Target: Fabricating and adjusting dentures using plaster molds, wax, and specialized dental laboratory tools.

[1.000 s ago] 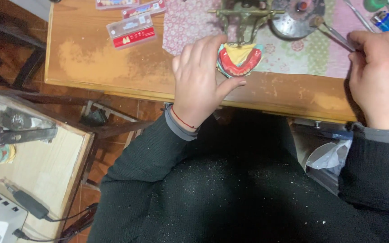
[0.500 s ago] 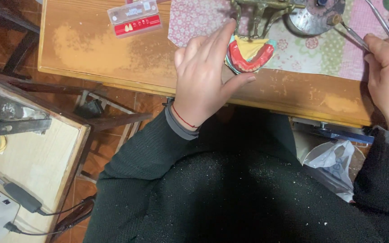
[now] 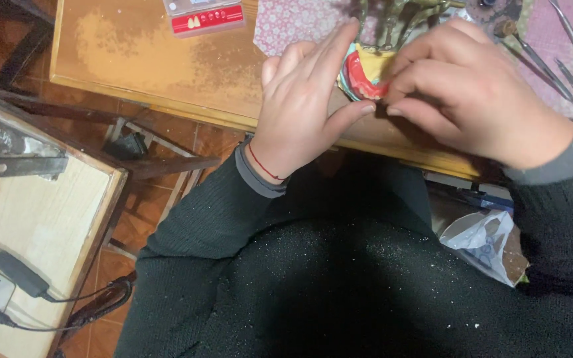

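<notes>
Wooden and worn, the desk [image 3: 134,59] fills the upper part of the view, above a floor of red-brown tiles, and the person sits close to its near edge in a dark sweater. At that edge both hands meet around a dental model [image 3: 365,74], a small piece with a red wax rim over a yellow base and a pale blue border. It stands on a patterned cloth [image 3: 293,23], under a metal articulator frame [image 3: 392,16] that seems to keep it in position.

The left hand [image 3: 303,113] is pressed against the model's left side, fingers straight and thumb stretched under it, probably to stop it from sliding. The right hand [image 3: 472,99] covers the model from the right with the fingertips bent together onto the red wax, a grip clamped on it as far as I can judge; the contact itself is hidden behind the fingers. The left grip is more a bracing hold around the model than a pinch.

Several thin metal instruments [image 3: 565,63] lie to the right on the cloth, within easy reach. A flat card of artificial teeth with a red strip [image 3: 203,14] lies apart, at the far left. A crumpled plastic bag [image 3: 489,242] hangs under the desk, beside the person's right arm.
</notes>
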